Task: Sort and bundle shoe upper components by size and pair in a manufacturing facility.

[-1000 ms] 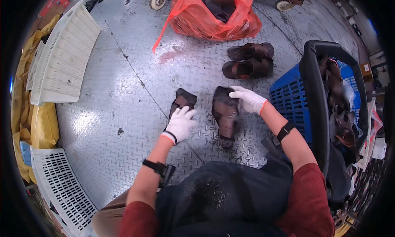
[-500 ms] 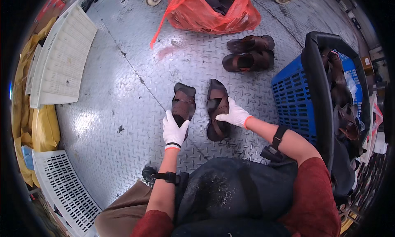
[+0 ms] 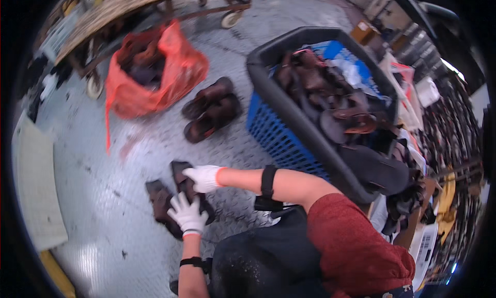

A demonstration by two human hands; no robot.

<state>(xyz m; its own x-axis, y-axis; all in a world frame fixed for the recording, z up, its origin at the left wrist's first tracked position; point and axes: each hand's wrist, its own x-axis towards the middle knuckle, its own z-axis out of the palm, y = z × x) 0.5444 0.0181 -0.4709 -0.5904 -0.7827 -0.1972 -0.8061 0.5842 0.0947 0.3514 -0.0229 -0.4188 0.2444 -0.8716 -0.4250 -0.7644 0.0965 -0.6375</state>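
Two dark brown sandals stand side by side on the metal floor in front of me. My left hand (image 3: pixel 187 214), in a white knit glove, has its fingers spread over the rear of the pair, between the left sandal (image 3: pixel 161 204) and the right one. My right hand (image 3: pixel 204 178), gloved the same way, reaches across from the right and is closed on the upper of the right sandal (image 3: pixel 181 175). Its fingertips are slightly blurred. Beyond them another pair of brown sandals (image 3: pixel 213 112) rests on the floor.
A blue basket (image 3: pixel 281 135) with a black padded rim, heaped with brown footwear, stands close on the right. Farther left sits a red plastic bag (image 3: pixel 181 65) of dark pieces. Behind it is a wheeled wooden bench (image 3: pixel 124 11). A pale crate (image 3: pixel 39 179) stands at far left.
The view has swung right, bringing the basket toward the middle. My left hand has come off the left sandal and spread its fingers nearer the right one; my right hand has shifted toward that sandal's front.
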